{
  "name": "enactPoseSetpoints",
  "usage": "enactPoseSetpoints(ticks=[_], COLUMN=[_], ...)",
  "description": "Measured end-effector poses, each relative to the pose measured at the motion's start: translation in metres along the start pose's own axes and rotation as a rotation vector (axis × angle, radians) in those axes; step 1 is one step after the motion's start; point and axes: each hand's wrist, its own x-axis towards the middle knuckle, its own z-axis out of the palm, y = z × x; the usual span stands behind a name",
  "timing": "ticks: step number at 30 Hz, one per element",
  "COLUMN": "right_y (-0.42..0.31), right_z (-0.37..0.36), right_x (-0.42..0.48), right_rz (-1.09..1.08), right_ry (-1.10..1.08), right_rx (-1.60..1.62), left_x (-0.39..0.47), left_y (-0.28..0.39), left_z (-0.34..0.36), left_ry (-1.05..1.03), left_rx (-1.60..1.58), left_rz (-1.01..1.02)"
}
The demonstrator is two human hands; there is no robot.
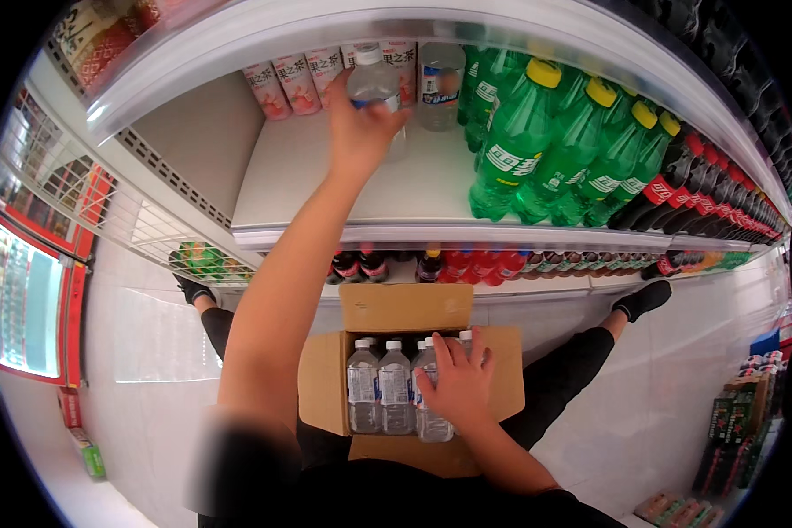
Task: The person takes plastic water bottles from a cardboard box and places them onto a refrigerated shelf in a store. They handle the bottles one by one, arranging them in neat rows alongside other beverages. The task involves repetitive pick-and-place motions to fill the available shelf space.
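My left hand (364, 135) reaches into the shelf and grips a clear plastic bottle (373, 82) with a white cap. The bottle is above the white shelf board (317, 178); whether its base touches is hidden. To its right stands a similar clear bottle (441, 89), and pink-and-white drink cartons (292, 82) line up behind. Below, an open cardboard box (406, 307) holds several clear capped bottles (395, 389). My right hand (461, 383) is at the box's right side, thumb and fingers around a clear bottle (433, 422) whose base overlaps the box's front edge.
Green soda bottles (515, 152) with yellow caps and dark cola bottles (673, 185) fill the shelf's right side. A shelf lip (343, 30) runs overhead. More bottles (482, 265) stand on the lower shelf. A wire basket (198, 254) hangs left; stacked drink packs (732, 422) stand right.
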Motion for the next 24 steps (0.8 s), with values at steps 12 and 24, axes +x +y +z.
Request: enactPoseSetpoints(ticks=[12, 24], right_y=[-0.002, -0.006], right_z=[-0.005, -0.004], right_x=[0.003, 0.003], right_rz=[0.001, -0.022], right_ry=[-0.005, -0.010], right_rx=[-0.004, -0.039], left_x=[0.001, 0.013], left_y=[-0.079, -0.056], left_z=[0.041, -0.004], left_ry=[-0.140, -0.498], left_rx=[0.342, 0.137], left_rz=[0.013, -0.467])
